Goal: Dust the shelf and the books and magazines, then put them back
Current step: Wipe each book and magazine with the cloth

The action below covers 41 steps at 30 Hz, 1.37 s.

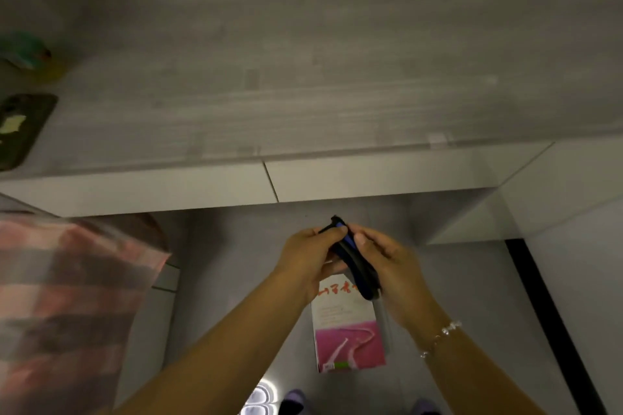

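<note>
While both hands meet just below the centre of the frame, the wide grey wood-grain shelf top that fills the upper half carries no books, which suggests it has been unloaded for dusting. The left hand curls its fingers round the upper end of a dark black-and-blue object, apparently a folded cloth or a slim volume; blur prevents telling which. The right hand grips the lower part of the same object, its thumb pressed against the near edge and its fingers wrapped behind. A beaded bracelet circles the right wrist.

Directly beneath the hands, at lower centre, a pink-and-white paperback book with red lettering lies flat on the grey tiled floor, partly overlapped by the hands. No other book or magazine is visible. At the left edge of the frame, a dark phone-like slab and a blurred green-and-yellow item rest on the shelf top. A pink-and-grey striped cloth occupies the lower left.

Judged from this arrangement, clearing appears done; whether the surface has been wiped cannot be told. Dusting the book on the floor and returning it to the shelf remain outstanding.
</note>
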Motion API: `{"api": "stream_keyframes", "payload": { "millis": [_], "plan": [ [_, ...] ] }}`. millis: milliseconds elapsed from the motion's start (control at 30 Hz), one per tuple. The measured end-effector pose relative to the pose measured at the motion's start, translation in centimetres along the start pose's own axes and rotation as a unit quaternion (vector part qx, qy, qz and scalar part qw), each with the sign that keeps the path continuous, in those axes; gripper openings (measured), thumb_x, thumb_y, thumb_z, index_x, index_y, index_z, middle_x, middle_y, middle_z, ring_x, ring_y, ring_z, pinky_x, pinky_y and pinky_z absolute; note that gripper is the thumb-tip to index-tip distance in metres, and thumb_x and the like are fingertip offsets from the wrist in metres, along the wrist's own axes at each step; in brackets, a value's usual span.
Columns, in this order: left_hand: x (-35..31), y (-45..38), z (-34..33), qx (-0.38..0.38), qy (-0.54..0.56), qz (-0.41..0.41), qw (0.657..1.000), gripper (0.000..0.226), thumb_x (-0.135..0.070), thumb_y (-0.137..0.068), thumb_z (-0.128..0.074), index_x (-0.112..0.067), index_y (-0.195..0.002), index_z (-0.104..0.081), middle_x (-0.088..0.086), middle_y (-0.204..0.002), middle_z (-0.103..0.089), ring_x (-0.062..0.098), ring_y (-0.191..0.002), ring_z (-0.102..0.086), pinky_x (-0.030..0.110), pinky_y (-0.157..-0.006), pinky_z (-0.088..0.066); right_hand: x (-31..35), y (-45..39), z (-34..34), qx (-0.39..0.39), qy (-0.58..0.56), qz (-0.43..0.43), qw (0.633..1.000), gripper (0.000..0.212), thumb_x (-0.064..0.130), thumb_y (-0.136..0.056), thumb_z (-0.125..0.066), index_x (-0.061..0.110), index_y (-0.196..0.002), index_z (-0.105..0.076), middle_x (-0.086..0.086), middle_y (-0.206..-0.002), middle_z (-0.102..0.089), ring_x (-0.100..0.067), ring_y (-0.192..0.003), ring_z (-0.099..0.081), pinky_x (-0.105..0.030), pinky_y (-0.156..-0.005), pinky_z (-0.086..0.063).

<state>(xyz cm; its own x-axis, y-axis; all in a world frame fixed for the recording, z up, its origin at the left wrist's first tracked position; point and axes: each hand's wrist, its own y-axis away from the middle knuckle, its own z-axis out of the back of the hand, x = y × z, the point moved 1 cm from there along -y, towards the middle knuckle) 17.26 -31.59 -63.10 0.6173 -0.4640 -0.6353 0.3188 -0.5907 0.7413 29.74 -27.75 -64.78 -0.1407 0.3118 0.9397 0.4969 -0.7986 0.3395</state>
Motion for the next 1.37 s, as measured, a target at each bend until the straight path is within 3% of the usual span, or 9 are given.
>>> {"api": "stream_keyframes", "payload": {
  "millis": [234,367,534,701,934,1068,1234,1368],
  "plan": [
    [8.5,-12.1,3.7,-0.015,-0.006,-0.010,1.000,0.022,-0.011,-0.087,-0.066,-0.001,-0.106,-0.061,0.018,-0.102,-0.069,0.026,-0.094,-0.068,0.035,-0.077,-0.058,-13.4,-7.5,0.8,0.056,-0.005,-0.010,0.998,0.035,0.037,-0.077,-0.062,0.028,-0.110,-0.067,0.004,-0.105,-0.072,-0.012,-0.096,-0.068,-0.031,-0.085,-0.055],
    [12.1,-18.6,5.4,-0.014,-0.001,-0.033,0.999,0.025,-0.010,-0.089,-0.063,0.002,-0.111,-0.059,0.017,-0.096,-0.068,0.022,-0.081,-0.068,0.025,-0.060,-0.058,-20.5,-12.5,1.0,0.088,-0.045,-0.012,0.995,0.037,0.026,-0.076,-0.065,0.019,-0.112,-0.067,-0.002,-0.105,-0.072,-0.017,-0.093,-0.070,-0.023,-0.072,-0.056],
    [17.0,-26.5,7.1,-0.017,0.002,-0.064,0.998,0.023,-0.009,-0.090,-0.062,0.003,-0.109,-0.059,0.016,-0.092,-0.068,0.021,-0.078,-0.067,0.024,-0.057,-0.058,-29.4,-19.1,2.2,0.085,-0.030,0.007,0.996,0.030,0.014,-0.085,-0.062,0.009,-0.114,-0.066,-0.010,-0.105,-0.071,-0.024,-0.095,-0.068,-0.031,-0.084,-0.056],
    [22.6,-33.4,8.0,-0.028,0.029,-0.053,0.998,0.007,-0.008,-0.092,-0.059,-0.001,-0.094,-0.061,0.014,-0.086,-0.067,0.020,-0.075,-0.065,0.026,-0.055,-0.057,-36.7,-23.7,3.4,0.077,0.057,0.032,0.995,0.018,0.008,-0.086,-0.065,0.015,-0.102,-0.070,-0.009,-0.101,-0.072,-0.021,-0.092,-0.068,-0.032,-0.086,-0.055],
    [26.9,-37.2,9.1,-0.025,0.077,-0.068,0.994,0.012,-0.010,-0.093,-0.057,0.001,-0.097,-0.062,0.016,-0.088,-0.069,0.024,-0.079,-0.068,0.032,-0.060,-0.058,-40.1,-24.8,5.0,0.065,0.135,0.092,0.984,0.017,0.009,-0.087,-0.064,0.016,-0.102,-0.070,-0.002,-0.095,-0.072,-0.014,-0.088,-0.068,-0.018,-0.077,-0.054],
    [28.8,-37.8,8.5,-0.009,0.085,-0.058,0.995,0.015,-0.012,-0.093,-0.057,0.001,-0.096,-0.064,0.018,-0.090,-0.071,0.025,-0.083,-0.070,0.031,-0.061,-0.059,-41.7,-23.6,5.8,0.074,0.179,0.138,0.971,0.017,0.011,-0.088,-0.064,0.026,-0.095,-0.069,0.003,-0.093,-0.072,-0.009,-0.084,-0.069,-0.022,-0.075,-0.056],
    [30.7,-38.6,7.8,-0.010,0.089,-0.050,0.995,0.017,-0.014,-0.094,-0.056,0.001,-0.098,-0.063,0.017,-0.091,-0.071,0.026,-0.085,-0.070,0.031,-0.061,-0.059,-43.4,-23.3,7.2,0.046,0.201,0.161,0.965,0.018,0.015,-0.089,-0.063,0.018,-0.106,-0.068,0.006,-0.092,-0.072,-0.006,-0.084,-0.069,-0.020,-0.074,-0.056],
    [31.4,-39.2,7.6,-0.004,0.091,-0.040,0.995,0.020,-0.015,-0.093,-0.057,0.001,-0.103,-0.063,0.018,-0.092,-0.072,0.026,-0.084,-0.071,0.033,-0.065,-0.059,-44.0,-22.9,8.3,0.050,0.224,0.177,0.957,0.016,0.017,-0.089,-0.063,0.026,-0.102,-0.066,0.008,-0.092,-0.072,-0.006,-0.086,-0.068,-0.020,-0.076,-0.056]
  ]
}}
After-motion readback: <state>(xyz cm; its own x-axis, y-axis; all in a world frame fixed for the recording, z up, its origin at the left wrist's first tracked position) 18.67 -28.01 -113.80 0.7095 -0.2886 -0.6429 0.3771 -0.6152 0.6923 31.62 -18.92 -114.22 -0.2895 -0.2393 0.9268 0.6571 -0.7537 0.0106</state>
